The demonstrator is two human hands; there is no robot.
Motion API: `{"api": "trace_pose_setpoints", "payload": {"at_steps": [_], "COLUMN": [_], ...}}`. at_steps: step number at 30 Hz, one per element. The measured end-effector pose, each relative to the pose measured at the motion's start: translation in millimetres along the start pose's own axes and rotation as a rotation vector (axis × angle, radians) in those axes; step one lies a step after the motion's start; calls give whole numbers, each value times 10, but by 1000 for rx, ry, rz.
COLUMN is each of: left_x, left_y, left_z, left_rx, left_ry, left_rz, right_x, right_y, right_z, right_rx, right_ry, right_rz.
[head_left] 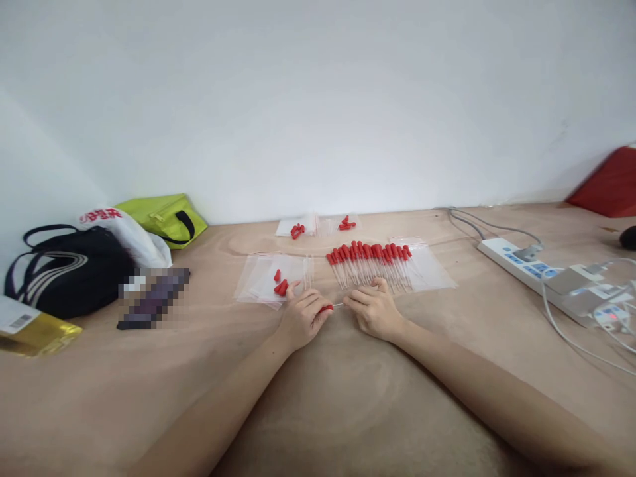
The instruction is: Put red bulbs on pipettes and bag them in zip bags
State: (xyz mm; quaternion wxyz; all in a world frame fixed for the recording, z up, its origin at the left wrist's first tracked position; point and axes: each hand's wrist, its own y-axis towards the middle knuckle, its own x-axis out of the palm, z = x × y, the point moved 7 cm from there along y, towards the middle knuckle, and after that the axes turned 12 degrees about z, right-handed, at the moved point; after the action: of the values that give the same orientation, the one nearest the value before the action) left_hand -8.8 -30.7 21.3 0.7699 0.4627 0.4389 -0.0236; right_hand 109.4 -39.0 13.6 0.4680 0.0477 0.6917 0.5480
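My left hand [302, 319] is closed around a red rubber dropper bulb [326, 308], whose end shows at the fingertips. The clear glass dropper tube [338, 305] bridges the short gap between my hands; my right hand [375, 311] pinches its other end. Whether the tube sits inside the bulb is too small to tell. Just beyond my right hand lies a row of droppers with red bulbs [368, 252], tips toward me. Beyond my left hand, loose red bulbs [281, 287] and several bare glass tubes [309, 270] rest on clear zip bags [253, 278].
Farther back are more red bulbs [297, 230] on bags near the wall. On the right lies a power strip [517, 262] with chargers and trailing cables. A black bag [79, 271], a lime-green bag [163, 212], a gold package [40, 331] and a pixelated dark object [156, 298] occupy the left.
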Motion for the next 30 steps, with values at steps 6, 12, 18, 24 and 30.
{"api": "trace_pose_setpoints", "payload": {"at_steps": [6,12,18,24,30], "left_x": [-11,-7,-149,-376,-434], "left_y": [-2,21,56,-79,-157], "left_z": [21,0,-241,-801,-995], "left_rx": [24,73,-19,-482,-694], "left_ry": [24,73,216,455,475], "left_rz": [10,0,159,271,172], "right_x": [46,129,170,355,675], "right_y": [33,82,207,269,459], "right_z": [-52,-64,-19,388,492], "right_rx": [17,76,167,620,807], "right_ry": [27,12,-67,-157,-241], "right_rz": [1,-102,-213,-200,-219]}}
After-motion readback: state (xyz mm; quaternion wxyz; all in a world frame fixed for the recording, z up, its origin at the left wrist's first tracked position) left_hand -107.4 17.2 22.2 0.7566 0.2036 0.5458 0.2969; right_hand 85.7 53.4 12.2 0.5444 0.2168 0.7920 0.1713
